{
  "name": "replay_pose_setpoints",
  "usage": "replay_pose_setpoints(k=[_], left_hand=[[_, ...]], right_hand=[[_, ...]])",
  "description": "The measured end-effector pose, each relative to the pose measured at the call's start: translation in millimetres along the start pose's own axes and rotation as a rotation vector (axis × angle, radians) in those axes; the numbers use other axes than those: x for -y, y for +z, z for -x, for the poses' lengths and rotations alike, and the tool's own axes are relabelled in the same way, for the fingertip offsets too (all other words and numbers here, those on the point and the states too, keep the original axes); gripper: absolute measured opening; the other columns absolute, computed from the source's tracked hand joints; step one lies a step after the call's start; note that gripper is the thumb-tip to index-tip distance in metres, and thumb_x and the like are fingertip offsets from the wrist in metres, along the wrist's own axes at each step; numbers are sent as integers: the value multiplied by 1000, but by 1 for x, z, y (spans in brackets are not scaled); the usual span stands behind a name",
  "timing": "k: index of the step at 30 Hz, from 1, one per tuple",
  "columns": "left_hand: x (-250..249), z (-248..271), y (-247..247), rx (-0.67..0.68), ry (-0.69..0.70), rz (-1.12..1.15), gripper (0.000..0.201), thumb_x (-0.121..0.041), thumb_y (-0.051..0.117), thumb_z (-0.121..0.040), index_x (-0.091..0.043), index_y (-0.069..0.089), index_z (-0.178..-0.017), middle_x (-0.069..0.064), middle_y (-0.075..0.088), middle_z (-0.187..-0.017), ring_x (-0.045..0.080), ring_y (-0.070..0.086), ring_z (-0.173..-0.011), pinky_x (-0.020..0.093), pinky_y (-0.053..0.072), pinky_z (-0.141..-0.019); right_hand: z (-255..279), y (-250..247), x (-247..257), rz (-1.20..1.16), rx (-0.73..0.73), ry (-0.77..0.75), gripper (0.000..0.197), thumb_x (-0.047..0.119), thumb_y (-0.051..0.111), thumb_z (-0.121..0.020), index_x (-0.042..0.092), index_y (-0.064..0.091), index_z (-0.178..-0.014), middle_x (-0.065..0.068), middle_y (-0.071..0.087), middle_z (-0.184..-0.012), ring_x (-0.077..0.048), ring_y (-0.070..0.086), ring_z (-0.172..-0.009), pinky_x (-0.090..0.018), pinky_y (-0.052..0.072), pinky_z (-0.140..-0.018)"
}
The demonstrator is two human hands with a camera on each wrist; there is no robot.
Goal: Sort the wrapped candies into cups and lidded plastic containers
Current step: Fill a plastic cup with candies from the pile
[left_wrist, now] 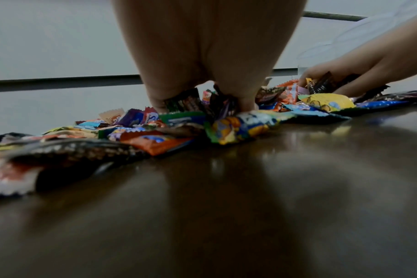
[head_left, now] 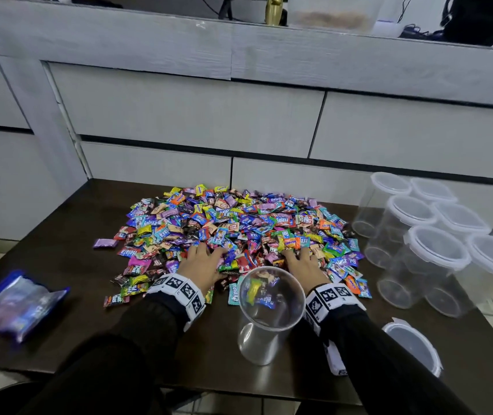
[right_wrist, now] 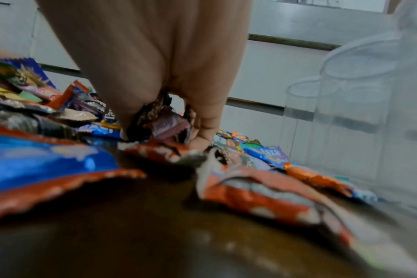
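A wide pile of wrapped candies (head_left: pixel 239 226) in many colours covers the middle of the dark table (head_left: pixel 83 229). My left hand (head_left: pixel 206 250) digs into the pile's near edge; in the left wrist view its fingers (left_wrist: pixel 160 101) curl down and pinch dark-wrapped candies (left_wrist: pixel 191 103). My right hand (head_left: pixel 299 253) works the pile a little to the right, its fingers (right_wrist: pixel 202 129) curled round dark and purple candies (right_wrist: pixel 162 122). An open clear container (head_left: pixel 269 330) stands between my wrists; candies show through its wall.
Several lidded clear containers (head_left: pixel 431 253) stand in a group at the table's right side. A loose lid (head_left: pixel 411 344) lies near the right front corner. A blue plastic bag (head_left: pixel 14 304) lies at the left edge. Grey cabinet fronts (head_left: pixel 197 115) rise behind the table.
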State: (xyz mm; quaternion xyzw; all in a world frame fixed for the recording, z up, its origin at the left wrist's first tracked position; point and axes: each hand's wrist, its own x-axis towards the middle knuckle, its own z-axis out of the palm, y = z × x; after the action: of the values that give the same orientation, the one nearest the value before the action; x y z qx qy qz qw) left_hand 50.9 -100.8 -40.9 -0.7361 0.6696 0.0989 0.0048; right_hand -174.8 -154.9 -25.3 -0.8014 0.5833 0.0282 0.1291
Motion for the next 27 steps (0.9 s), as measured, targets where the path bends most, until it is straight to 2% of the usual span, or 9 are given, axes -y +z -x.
replay_pose_setpoints(k=[3, 5, 8, 12, 15, 20, 22, 25, 27], left_hand=[[-4, 1, -4, 4, 3, 25, 48, -24, 50, -101, -18, 31, -145, 18, 36, -134, 35, 38, -126, 44, 45, -98], [-5, 2, -8, -30, 6, 23, 41, -19, 45, -102, -13, 34, -141, 16, 40, -129, 32, 52, -112, 41, 51, -88], [-5, 8, -11, -81, -3, 54, 36, -27, 40, -104, -15, 36, -137, 12, 45, -127, 29, 61, -98, 39, 53, -74], [-2, 12, -15, -181, -24, 120, 31, -36, 33, -104, -16, 48, -122, 5, 55, -104, 25, 59, -86, 36, 49, -67], [-1, 12, -18, -218, -51, 173, 31, -38, 35, -103, -15, 52, -114, 2, 57, -87, 23, 57, -75, 33, 46, -60], [-2, 13, -26, -321, -83, 269, 30, -37, 42, -98, -12, 57, -98, 1, 52, -65, 25, 54, -63, 33, 40, -52], [-2, 16, -32, -366, -93, 354, 25, -37, 45, -96, -14, 54, -91, 3, 53, -63, 25, 55, -60, 34, 43, -53], [-6, 22, -48, -469, -98, 499, 21, -35, 50, -95, -15, 57, -93, 0, 50, -57, 18, 50, -51, 28, 35, -46], [-10, 28, -63, -536, -69, 596, 21, -34, 52, -95, -14, 60, -98, 0, 52, -56, 16, 47, -48, 28, 33, -47]], right_hand=[[-2, -2, -2, -2, 6, -33, 52, 21, 62, -90, 17, 33, -133, -18, 28, -136, -38, 44, -120, -46, 42, -95], [-2, -5, -5, -32, -3, -41, 48, 11, 61, -89, 16, 35, -129, -17, 31, -134, -37, 52, -110, -43, 45, -90], [-1, -7, -10, -107, -71, -37, 40, 4, 51, -90, 16, 40, -127, -15, 40, -131, -36, 54, -107, -40, 46, -88], [2, -14, -15, -164, -179, -45, 27, 11, 53, -92, 8, 48, -119, -16, 58, -112, -30, 56, -98, -32, 43, -78], [3, -19, -16, -213, -203, -28, 24, 13, 57, -91, 5, 49, -112, -15, 63, -105, -29, 59, -94, -27, 39, -71], [4, -20, -16, -290, -226, 7, 23, 15, 56, -91, 6, 47, -110, -16, 64, -100, -30, 60, -89, -31, 42, -68], [5, -20, -18, -302, -236, 17, 21, 14, 55, -92, 6, 47, -110, -15, 64, -97, -28, 59, -84, -32, 45, -68], [8, -21, -22, -323, -281, 19, 21, 14, 54, -93, 5, 47, -110, -15, 64, -95, -25, 55, -76, -29, 41, -64], [10, -24, -25, -356, -312, 23, 19, 14, 54, -93, 5, 47, -108, -16, 64, -94, -22, 52, -71, -28, 39, -63]])
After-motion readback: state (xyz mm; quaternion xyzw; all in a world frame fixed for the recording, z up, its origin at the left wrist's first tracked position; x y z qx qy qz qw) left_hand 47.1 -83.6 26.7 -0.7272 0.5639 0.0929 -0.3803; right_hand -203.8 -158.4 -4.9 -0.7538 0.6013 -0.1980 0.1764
